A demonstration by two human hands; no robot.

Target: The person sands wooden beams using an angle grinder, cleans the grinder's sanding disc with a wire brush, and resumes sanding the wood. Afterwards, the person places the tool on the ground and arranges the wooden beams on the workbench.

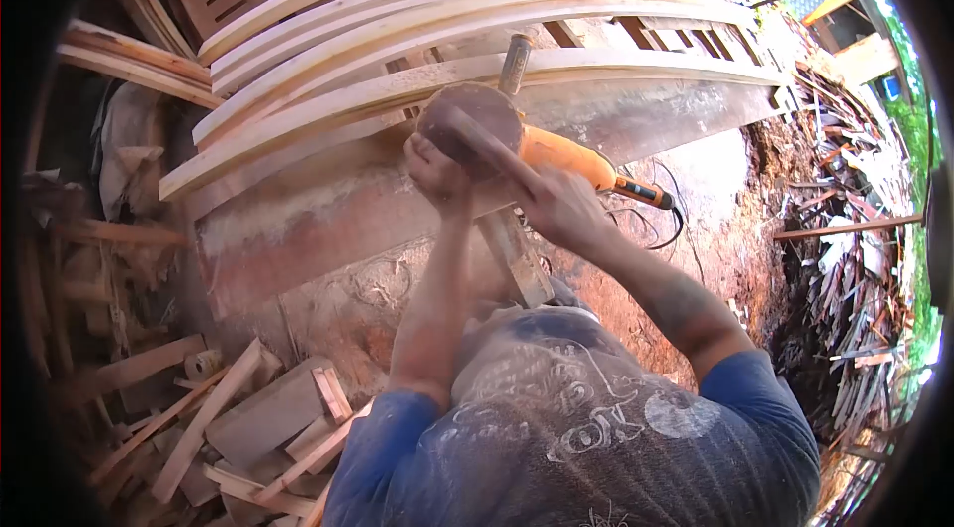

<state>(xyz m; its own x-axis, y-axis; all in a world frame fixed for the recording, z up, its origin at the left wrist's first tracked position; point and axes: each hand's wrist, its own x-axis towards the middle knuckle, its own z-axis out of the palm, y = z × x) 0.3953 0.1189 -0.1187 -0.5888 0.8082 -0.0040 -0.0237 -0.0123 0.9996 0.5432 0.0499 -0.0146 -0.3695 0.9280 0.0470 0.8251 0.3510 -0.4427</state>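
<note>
An orange angle grinder (568, 158) lies at the edge of the bench, its round brown disc (447, 135) facing me and its side handle (515, 65) pointing up. Closed around the lower end of a narrow, dark brown stick (494, 151) is my right hand (568, 217). The stick slants up and left across the face of the disc; its exact kind is unclear. My left hand (439, 171) is at the disc's lower left edge with its fingers curled in. What those fingers grip is hidden.
Long pale wooden strips (417, 85) lie side by side across the bench (298, 239). A black cord (680, 229) trails from the grinder's rear. Wood offcuts (268, 418) are heaped at lower left, and scraps (845, 279) pile up on the right. A wooden post (517, 254) stands before my chest.
</note>
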